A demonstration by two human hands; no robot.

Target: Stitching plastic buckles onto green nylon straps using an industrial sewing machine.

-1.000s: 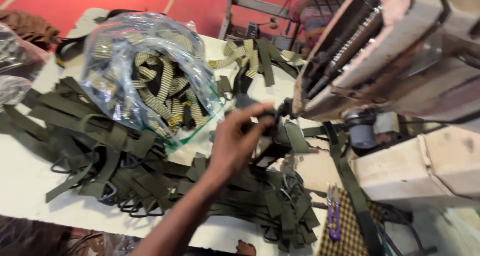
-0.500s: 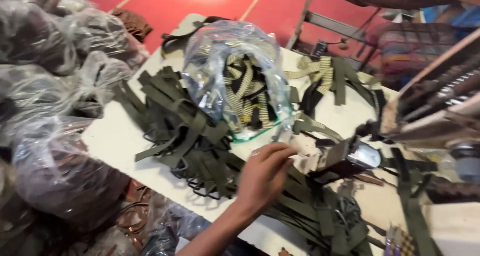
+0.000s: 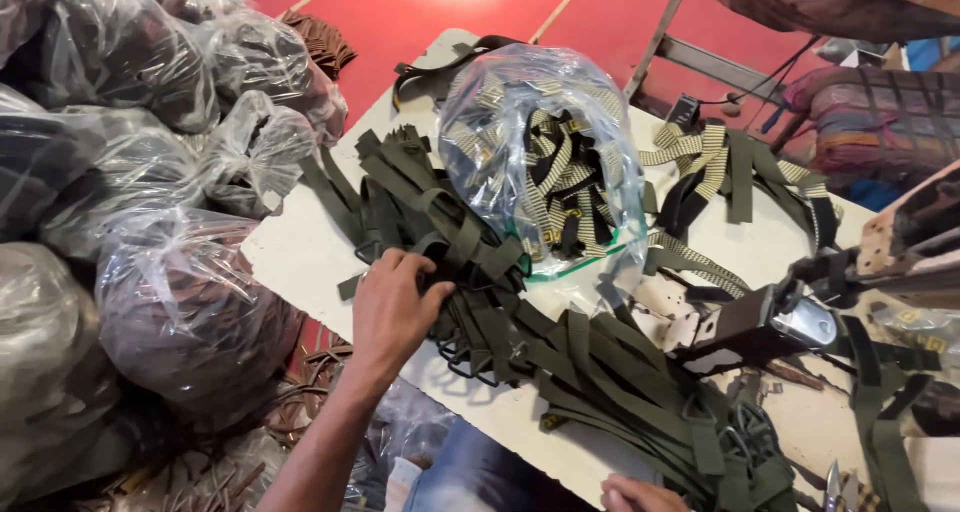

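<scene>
fingers [image 3: 425, 272] on flat woven olive straps [image 3: 470, 262]

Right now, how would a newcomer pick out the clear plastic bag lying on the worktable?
Start at the pale worktable strewn with olive-green straps. Near its far middle lies a clear plastic bag, bulging, stuffed with striped tan-and-black webbing. Unlike the dark bags stacked off the table's left side, it sits on the tabletop.

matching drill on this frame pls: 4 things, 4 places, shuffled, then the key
1. left hand
2. clear bag of striped straps
3. right hand
4. big plastic sacks

A. bottom edge of the view, at the table's near side
B. off the table, on the left
C. on the olive strap pile
D. middle of the white table, behind the olive straps

Pairs: 1-C, 2-D, 3-A, 4-B
</scene>
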